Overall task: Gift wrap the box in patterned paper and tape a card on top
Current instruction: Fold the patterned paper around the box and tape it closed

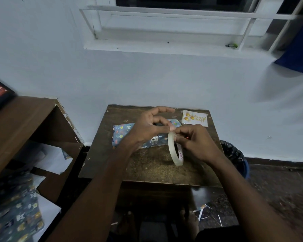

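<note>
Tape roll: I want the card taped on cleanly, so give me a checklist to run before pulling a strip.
1. Tape roll held: ok, right hand grips it.
2. Tape end pinched: cannot tell, left hand fingertips are at the rim.
3. Box wrapped: ok on visible sides.
4. Card on box: not ok, it lies on the table beside it.
5. Cutter present: cannot tell.

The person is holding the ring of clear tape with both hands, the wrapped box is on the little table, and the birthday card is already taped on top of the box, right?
Not quite. In the head view the white birthday card with gold balloons lies on the small brown wooden table, beside the blue patterned wrapped box, not on it. The rest is right.
</note>
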`<state>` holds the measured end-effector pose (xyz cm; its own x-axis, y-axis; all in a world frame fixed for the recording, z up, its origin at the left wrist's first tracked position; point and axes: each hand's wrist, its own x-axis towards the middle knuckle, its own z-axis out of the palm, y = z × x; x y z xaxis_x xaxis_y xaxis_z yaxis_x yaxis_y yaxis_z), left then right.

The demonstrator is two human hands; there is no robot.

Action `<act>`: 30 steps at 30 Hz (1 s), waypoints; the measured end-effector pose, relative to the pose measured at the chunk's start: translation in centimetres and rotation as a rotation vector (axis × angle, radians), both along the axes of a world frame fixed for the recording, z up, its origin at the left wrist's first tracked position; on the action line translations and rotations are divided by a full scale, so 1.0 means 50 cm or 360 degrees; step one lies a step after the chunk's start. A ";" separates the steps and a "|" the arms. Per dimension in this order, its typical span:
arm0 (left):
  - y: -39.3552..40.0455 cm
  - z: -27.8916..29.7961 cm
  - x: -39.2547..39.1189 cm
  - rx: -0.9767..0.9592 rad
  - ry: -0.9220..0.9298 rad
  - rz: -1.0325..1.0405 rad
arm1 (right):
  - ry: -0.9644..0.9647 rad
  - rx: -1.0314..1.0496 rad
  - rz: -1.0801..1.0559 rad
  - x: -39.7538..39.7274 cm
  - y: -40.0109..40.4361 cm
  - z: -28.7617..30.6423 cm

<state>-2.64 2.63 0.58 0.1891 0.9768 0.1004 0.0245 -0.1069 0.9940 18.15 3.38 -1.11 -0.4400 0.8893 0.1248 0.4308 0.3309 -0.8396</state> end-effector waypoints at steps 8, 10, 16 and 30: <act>-0.002 -0.004 0.001 0.0065 0.0010 0.0044 | 0.0006 0.0041 -0.0020 0.003 0.000 -0.003; -0.005 -0.004 0.001 0.0094 0.0025 0.0071 | 0.0018 0.0029 -0.0042 0.003 0.000 -0.003; -0.005 -0.011 0.004 0.0152 0.0093 0.0170 | 0.0079 0.0033 -0.0071 0.003 -0.004 0.007; -0.008 -0.006 0.010 0.0134 -0.0137 0.0242 | -0.0129 0.0498 -0.0192 -0.005 -0.004 0.013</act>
